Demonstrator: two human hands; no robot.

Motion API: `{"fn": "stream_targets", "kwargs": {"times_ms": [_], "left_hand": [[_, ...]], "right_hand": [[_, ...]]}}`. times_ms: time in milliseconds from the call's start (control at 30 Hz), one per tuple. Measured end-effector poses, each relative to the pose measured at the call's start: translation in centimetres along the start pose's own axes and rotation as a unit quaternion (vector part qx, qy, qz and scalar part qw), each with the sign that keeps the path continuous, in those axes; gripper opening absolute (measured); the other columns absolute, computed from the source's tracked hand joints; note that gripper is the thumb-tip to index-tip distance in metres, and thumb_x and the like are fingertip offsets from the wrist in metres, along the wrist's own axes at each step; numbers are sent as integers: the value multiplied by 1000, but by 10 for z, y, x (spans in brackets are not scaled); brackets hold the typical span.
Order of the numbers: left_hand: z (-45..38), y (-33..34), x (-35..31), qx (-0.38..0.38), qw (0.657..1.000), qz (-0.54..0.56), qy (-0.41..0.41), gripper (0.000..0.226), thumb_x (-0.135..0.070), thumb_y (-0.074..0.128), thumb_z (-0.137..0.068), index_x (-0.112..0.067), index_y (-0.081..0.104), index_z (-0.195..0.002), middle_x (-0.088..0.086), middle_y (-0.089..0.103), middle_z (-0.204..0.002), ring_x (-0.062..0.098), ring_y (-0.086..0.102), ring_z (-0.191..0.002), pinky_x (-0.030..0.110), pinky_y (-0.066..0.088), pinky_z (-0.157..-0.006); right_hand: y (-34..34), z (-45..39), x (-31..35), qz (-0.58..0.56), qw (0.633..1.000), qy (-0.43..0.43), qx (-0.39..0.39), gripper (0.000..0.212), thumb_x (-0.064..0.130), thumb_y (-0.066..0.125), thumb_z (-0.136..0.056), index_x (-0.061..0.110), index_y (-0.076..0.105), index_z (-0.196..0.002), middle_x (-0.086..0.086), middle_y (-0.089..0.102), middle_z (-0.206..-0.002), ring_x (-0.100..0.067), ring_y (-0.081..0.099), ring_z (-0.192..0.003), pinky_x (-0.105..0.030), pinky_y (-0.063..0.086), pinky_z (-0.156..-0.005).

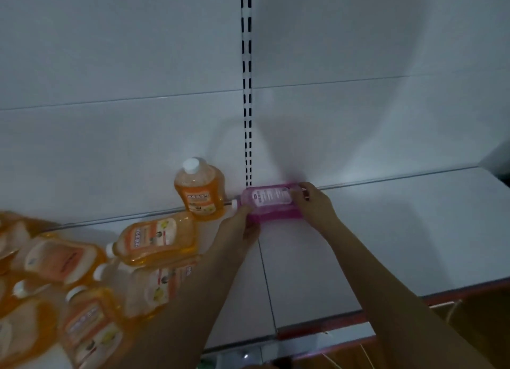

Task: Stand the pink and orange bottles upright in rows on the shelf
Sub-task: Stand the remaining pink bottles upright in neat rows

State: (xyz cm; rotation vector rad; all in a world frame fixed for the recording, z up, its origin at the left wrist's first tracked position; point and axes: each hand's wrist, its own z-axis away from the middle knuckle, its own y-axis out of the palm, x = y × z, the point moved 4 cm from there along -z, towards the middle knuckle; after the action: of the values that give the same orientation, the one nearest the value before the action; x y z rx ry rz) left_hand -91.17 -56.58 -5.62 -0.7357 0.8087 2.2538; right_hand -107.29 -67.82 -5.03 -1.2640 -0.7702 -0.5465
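Head view, and only this one: hands are both on the translucent pink plastic bottle (271, 201), which lies flat on its side at the back of the white metal shelf (386, 230), right against the rear panel beside the slotted white upright (246, 92). Its long axis runs left to right, small white cap pointing left, base to the right. The left hand (242, 225) grips the cap-end shoulder, fingers curled round the lower edge; the right hand (310, 203) wraps over the base end, fingers curled across the top. So neither hand is spread, both are clamped on the same bottle, one at each end.

Just left of the cap, nearly touching, stands the one upright orange bottle with a white cap (200, 190). In front of it lies a tipped-over orange bottle (156, 240), and more orange bottles (55, 285) lie jumbled at the left.

My read: the cap end must swing up, pivoting on the base under the right hand. The left hand does the lifting, and the standing neighbour is close enough to get knocked.
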Motion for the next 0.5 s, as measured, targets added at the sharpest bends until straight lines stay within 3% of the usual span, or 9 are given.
{"fn": "stream_targets", "kwargs": {"times_ms": [200,333,433,500], "left_hand": [[2,14,-1,7,999,14,38,31,-10,64,-92,0,62,-121,19,70,-115,29,68,-104,34,60,-82],[8,23,2,9,995,-19,92,34,-15,70,-90,1,62,-119,18,71,-114,30,68,-108,38,59,-87],[19,23,2,-10,991,-59,122,29,-19,73,-87,-5,65,-111,15,73,-110,28,71,-103,38,59,-88],[28,18,0,-21,989,-66,134,27,-22,73,-87,-8,65,-109,12,74,-107,26,72,-100,38,59,-88]], "right_hand": [[-8,1,-16,-129,991,-26,33,25,32,55,-97,27,59,-121,2,67,-105,-13,64,-92,-23,46,-76],[-14,5,-29,-212,976,-21,45,32,26,60,-95,29,56,-127,3,63,-117,-12,60,-106,-26,46,-88],[-16,10,-35,-255,965,-21,59,27,22,62,-94,28,60,-120,2,65,-117,-16,63,-108,-25,48,-85],[-17,14,-30,-309,948,-16,72,24,20,62,-94,26,62,-118,1,68,-113,-17,66,-105,-31,53,-85]]}}
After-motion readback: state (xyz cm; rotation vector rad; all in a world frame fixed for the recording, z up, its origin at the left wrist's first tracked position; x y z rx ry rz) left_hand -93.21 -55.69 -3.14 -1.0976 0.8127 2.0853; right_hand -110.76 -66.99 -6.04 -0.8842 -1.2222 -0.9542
